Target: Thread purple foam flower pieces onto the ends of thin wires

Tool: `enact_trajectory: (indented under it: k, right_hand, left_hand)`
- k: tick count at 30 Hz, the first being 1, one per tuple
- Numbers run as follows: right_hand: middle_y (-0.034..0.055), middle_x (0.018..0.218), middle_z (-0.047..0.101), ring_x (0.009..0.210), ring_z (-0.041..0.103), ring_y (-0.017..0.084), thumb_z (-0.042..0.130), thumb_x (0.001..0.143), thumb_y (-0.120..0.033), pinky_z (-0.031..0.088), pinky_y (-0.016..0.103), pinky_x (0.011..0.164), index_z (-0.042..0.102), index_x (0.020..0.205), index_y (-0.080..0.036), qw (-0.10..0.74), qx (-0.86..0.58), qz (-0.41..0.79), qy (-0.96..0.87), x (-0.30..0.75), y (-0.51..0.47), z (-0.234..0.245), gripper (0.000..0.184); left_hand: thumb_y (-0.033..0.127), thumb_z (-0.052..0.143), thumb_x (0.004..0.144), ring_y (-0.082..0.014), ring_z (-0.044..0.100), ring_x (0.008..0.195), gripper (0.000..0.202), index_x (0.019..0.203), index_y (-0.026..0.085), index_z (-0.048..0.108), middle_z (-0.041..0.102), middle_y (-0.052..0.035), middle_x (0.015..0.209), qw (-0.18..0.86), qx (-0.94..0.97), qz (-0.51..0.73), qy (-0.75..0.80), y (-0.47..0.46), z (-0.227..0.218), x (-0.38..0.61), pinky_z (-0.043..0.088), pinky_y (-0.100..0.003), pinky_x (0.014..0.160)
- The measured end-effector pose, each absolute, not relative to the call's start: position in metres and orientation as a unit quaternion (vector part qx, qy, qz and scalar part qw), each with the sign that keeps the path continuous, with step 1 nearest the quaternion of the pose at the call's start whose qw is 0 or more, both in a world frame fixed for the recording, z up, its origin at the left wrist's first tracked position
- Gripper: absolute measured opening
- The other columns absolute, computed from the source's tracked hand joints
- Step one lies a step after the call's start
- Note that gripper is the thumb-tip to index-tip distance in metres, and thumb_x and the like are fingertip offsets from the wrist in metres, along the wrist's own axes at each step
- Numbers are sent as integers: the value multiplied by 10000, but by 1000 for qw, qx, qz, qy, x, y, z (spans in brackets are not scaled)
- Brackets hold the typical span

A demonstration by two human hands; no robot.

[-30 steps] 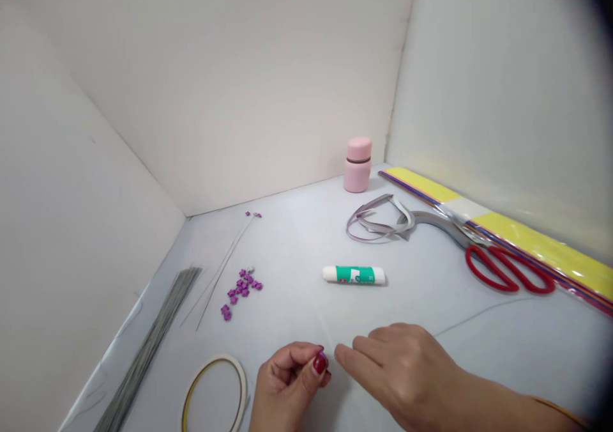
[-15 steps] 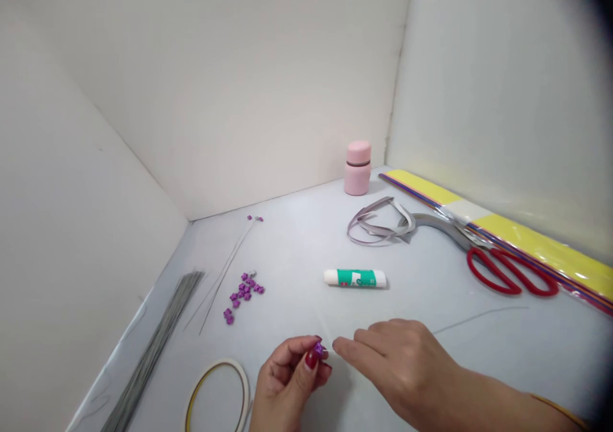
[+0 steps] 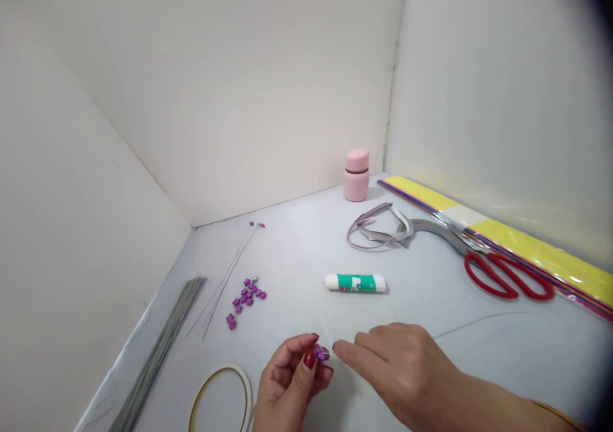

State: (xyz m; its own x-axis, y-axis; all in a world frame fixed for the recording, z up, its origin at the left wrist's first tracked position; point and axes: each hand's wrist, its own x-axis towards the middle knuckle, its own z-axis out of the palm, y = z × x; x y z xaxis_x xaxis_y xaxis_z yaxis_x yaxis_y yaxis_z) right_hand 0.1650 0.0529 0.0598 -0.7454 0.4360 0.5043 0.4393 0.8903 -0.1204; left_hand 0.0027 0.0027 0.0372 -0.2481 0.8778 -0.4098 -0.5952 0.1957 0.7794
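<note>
My left hand (image 3: 287, 381) is raised near the front of the table, its fingertips pinching a small purple star bead (image 3: 320, 354). My right hand (image 3: 402, 371) reaches in from the right, with its fingertips almost touching the bead. Whether those fingers hold anything fine is hard to see. A thin grey wire (image 3: 479, 324) runs from behind that hand to the right. Several more purple star beads (image 3: 248, 296) lie in a loose cluster on the table, next to two long thin wires (image 3: 225, 285).
A bundle of grey wires (image 3: 160, 349) and a tape roll (image 3: 245, 387) lie at the left front. A glue stick (image 3: 355, 283), grey paper strips (image 3: 378, 231), red-handled scissors (image 3: 522, 277), a pink jar (image 3: 356, 175) and yellow paper sheets (image 3: 527, 246) sit farther away. White walls (image 3: 215, 100) surround the table.
The purple bead now shows plainly at my left fingertips, and that hand has risen slightly. The whole scene has shifted down in the view as my head tilted.
</note>
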Motion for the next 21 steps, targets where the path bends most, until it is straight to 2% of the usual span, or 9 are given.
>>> enact_trajectory:
  k: [7, 12, 21]
  right_hand:
    - [-4, 579, 579, 488, 505, 125, 338, 856, -70, 260, 269, 465, 580, 851, -158, 298, -227, -13, -927, 165, 55, 71, 257]
    - [-6, 574, 571, 488, 507, 115, 333, 866, -84, 272, 259, 470, 576, 864, -160, 300, -220, -28, -928, 162, 53, 77, 255]
    - [-9, 550, 551, 465, 488, 117, 313, 867, -83, 248, 260, 450, 568, 776, -170, 289, -218, -46, -931, 160, 47, 80, 283]
  left_hand:
    - [353, 811, 482, -107, 631, 499, 302, 707, 164, 742, 717, -45, 607, 600, 141, 629, 473, 3, 40, 2, 486, -174, 501]
    - [341, 827, 446, -105, 634, 483, 289, 665, 173, 742, 729, -54, 595, 598, 145, 636, 466, 3, 45, 5, 483, -164, 491]
    - [282, 856, 376, -79, 621, 443, 283, 587, 141, 733, 718, -43, 519, 586, 133, 649, 467, 1, 50, 8, 499, -131, 488]
